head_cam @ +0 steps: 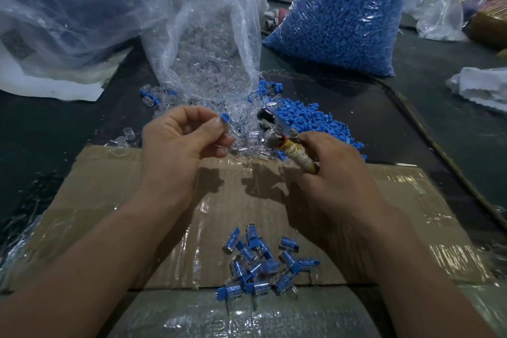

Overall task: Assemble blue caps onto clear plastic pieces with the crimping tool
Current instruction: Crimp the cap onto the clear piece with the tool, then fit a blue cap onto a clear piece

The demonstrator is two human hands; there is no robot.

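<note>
Your left hand (181, 143) is pinching a blue cap (224, 118) between thumb and fingertips, over the loose clear plastic pieces (248, 143). Capped pieces (263, 263) are lying on the cardboard (109, 186) nearer you. Your right hand (337, 173) is gripping the crimping tool (290, 148) by its wrapped handle, beside the heap of blue caps (312, 121).

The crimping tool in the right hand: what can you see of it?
The crimping tool has a shiny metal head, blurred, and a handle wound in yellowish-white wrapping with a red band by the head. It is tilted, head up and left, near the loose blue caps. Only the right hand grips it, by the handle.
</note>
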